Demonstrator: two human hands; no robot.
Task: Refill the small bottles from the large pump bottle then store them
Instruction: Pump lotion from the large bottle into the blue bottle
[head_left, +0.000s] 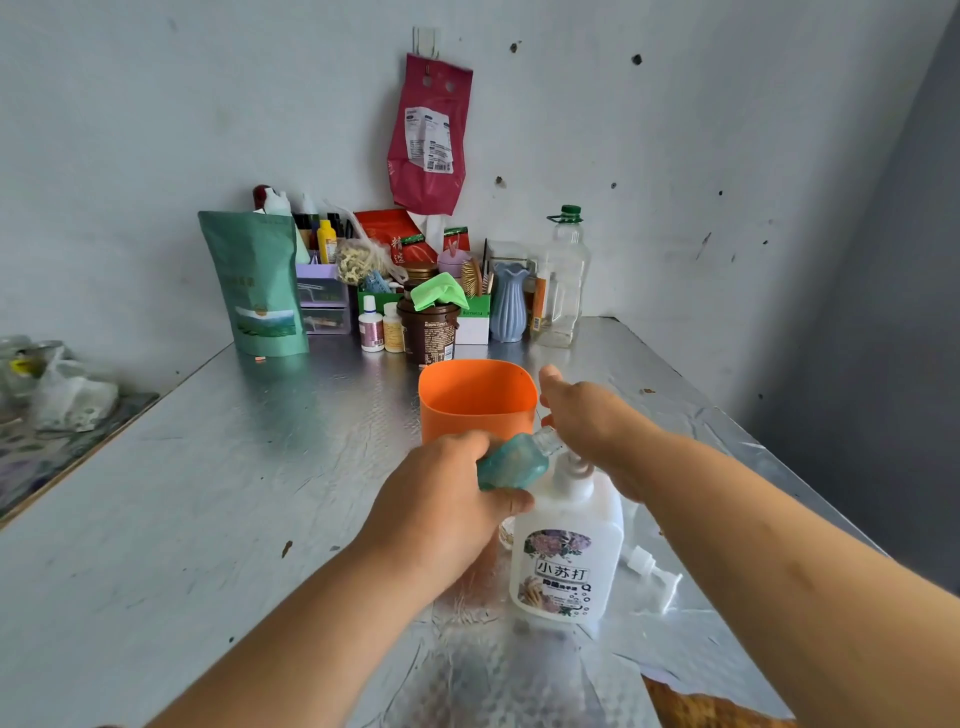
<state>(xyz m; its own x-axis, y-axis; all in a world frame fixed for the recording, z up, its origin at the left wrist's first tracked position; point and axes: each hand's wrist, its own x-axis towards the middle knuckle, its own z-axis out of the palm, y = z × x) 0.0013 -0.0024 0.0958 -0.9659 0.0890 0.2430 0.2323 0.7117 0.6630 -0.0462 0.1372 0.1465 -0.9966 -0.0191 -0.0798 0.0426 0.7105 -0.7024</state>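
Left hand (441, 499) wrapped round small teal bottle (511, 462), thumb across its body.
Bottle tilted, open clear neck pointing under right hand (587, 421), which covers the pump head of the large white pump bottle (566, 551); its finger curl is hidden. Orange cup (475, 400) just behind; loose white pump cap (652, 569) lies right, on foil-covered table (208, 493).

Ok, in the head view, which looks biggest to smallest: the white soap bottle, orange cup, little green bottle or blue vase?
1. white soap bottle
2. orange cup
3. little green bottle and blue vase look alike: the vase stands far back, and the left hand hides some bottle.
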